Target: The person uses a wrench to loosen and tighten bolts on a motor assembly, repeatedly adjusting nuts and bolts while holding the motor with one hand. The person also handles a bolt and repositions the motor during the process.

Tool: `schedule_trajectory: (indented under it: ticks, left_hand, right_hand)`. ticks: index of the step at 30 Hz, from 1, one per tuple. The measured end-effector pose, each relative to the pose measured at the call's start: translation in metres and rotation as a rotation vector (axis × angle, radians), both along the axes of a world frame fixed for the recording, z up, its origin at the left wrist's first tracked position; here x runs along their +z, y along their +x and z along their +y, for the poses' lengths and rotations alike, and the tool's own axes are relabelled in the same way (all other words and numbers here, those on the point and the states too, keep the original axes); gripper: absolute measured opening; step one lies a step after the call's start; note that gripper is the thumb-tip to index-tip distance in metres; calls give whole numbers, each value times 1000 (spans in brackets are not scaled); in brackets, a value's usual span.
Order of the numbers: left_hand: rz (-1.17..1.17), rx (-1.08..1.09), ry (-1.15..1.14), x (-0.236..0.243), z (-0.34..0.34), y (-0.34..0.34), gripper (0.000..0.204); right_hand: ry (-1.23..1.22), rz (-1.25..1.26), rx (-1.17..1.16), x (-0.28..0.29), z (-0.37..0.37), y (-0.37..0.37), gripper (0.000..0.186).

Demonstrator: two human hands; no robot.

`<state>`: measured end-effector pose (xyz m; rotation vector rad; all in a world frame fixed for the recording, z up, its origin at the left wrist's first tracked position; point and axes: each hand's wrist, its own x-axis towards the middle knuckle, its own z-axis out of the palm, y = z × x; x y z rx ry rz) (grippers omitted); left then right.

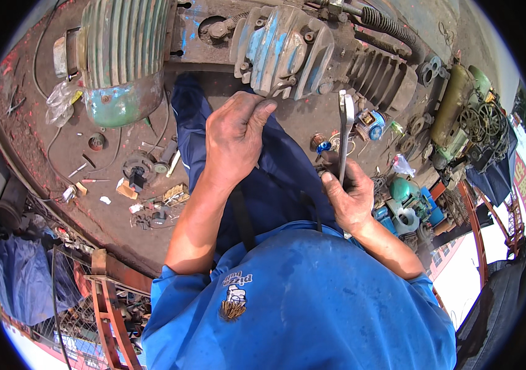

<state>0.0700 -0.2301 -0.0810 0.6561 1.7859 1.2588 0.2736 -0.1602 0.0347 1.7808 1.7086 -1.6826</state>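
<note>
My left hand (235, 132) reaches up to the lower edge of a finned compressor cylinder head (284, 52), grey with worn blue paint. Its thumb and fingers are pressed together beside a bolt there; whatever they grip is hidden. My right hand (352, 194) is closed round a grey metal wrench (346, 132), held upright with its head close to the cylinder head's lower right corner and apart from it. Both hands look dark with grease.
A green ribbed motor (124, 55) stands at the left. Another finned cylinder (380, 77) lies at the right. Loose parts, a round flange (139, 166) and a blue-banded copper coil (372, 125) are on the floor. A green tank (451, 105) stands far right.
</note>
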Motion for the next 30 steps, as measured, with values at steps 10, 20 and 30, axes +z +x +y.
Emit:
schedule_trajectory:
  ticks: [10, 20, 30]
  left_hand:
    - [155, -50, -39, 9, 2, 1, 15]
    - [97, -13, -70, 15, -3, 9, 12]
    - [-313, 174, -190, 3, -20, 23, 22]
  right_hand:
    - [221, 219, 436, 19, 14, -14, 45]
    - [-145, -175, 463, 15, 49, -57, 24]
    - [369, 371, 837, 50, 42, -78, 52]
